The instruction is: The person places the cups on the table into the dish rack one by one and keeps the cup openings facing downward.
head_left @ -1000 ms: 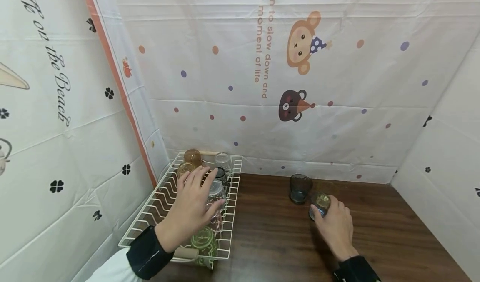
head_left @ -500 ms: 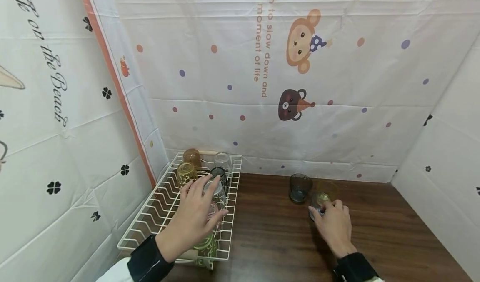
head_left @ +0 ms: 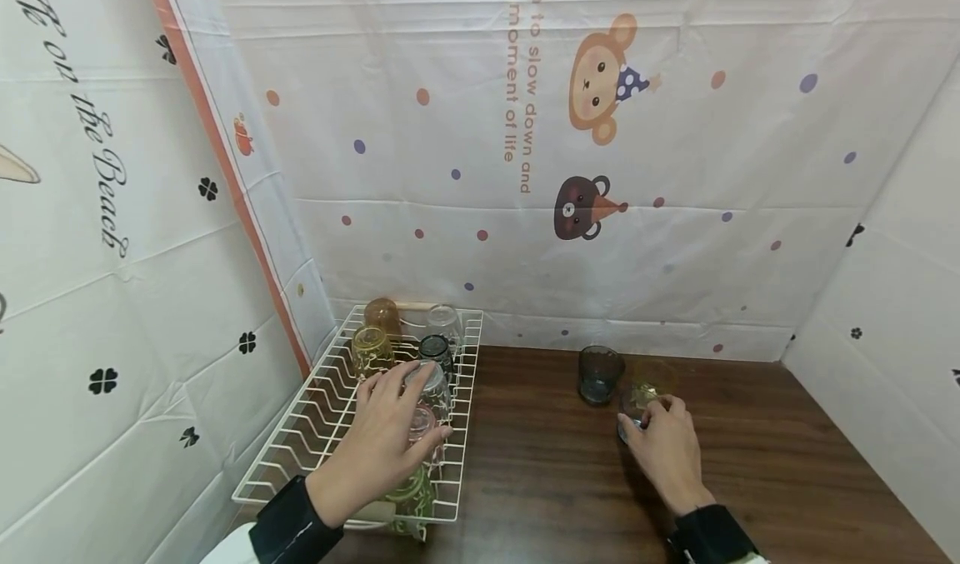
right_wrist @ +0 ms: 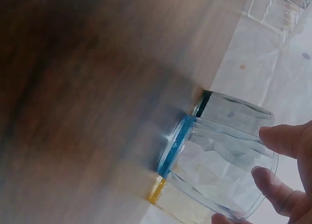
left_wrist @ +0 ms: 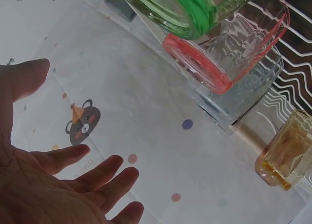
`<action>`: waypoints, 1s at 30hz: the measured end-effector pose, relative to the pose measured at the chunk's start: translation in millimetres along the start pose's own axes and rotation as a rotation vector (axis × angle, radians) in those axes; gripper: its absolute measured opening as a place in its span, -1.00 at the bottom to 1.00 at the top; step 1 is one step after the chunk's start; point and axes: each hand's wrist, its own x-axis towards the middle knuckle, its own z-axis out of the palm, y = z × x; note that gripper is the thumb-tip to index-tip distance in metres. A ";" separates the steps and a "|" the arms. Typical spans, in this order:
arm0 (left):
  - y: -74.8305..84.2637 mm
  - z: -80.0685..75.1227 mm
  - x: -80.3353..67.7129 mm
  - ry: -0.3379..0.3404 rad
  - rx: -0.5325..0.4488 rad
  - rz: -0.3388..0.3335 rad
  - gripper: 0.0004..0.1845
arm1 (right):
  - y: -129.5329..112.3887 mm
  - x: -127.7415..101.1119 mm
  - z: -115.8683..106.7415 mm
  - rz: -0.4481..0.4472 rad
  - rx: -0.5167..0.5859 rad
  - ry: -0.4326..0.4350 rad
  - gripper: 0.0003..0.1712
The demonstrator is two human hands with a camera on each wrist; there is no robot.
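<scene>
Nearest, two dark sleeves reach in over the brown wooden surface [head_left: 540, 481]. The left hand [head_left: 382, 443] hangs over the near half of the white wire rack [head_left: 288, 456], its fingers straight and spread, a wide grip with nothing in it; the fingertips lie at the clear glass [head_left: 433, 385] and the pink-rimmed glass [head_left: 424, 427], though I cannot tell whether they touch. A green glass [head_left: 408, 489] lies under the wrist at the rack's near edge. The left half of the rack is bare wire, with the left curtain wall close alongside it.

To the right, well apart from the rack, the right hand [head_left: 667, 451] has its fingers at the rim of a blue-based clear glass [right_wrist: 214, 160], which stands upright on the surface; the wrist view shows fingertips [right_wrist: 280, 138] at the lip, and whether the grip really closes on it I cannot tell. An open strip of wood lies between rack and hand, and more to the right, up to the side wall.

Just behind it stand a yellow glass [head_left: 651, 378] and a dark grey glass [head_left: 599, 372], close together. At the rack's far end sit an amber glass [head_left: 382, 314], another yellow one, a dark one and a clear one.

Behind, the curtain [head_left: 675, 131] reads "…n to slow down and …ry moment of life", running vertically beside a monkey and a bear. The left wall shows "on the Beach".
</scene>
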 end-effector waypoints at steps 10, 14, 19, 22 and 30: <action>0.7 -0.9 -0.5 -0.020 -0.010 -0.020 -0.10 | -3.9 1.6 -3.1 -0.009 -0.050 -0.066 -0.60; 1.6 0.5 -1.7 -0.021 -0.009 -0.024 -0.11 | -3.4 1.9 -4.0 -0.004 -0.053 -0.082 -0.59; 2.7 2.5 -2.0 -0.006 -0.008 -0.016 -0.13 | -2.8 2.0 -6.4 0.005 -0.035 -0.087 -0.60; 3.6 3.1 -2.2 -0.002 -0.012 -0.018 -0.14 | -3.9 1.5 -8.0 0.006 -0.019 -0.078 -0.60; 3.3 3.3 -2.8 0.019 -0.027 -0.007 -0.19 | -6.6 -3.3 -2.8 0.028 0.068 -0.032 -0.57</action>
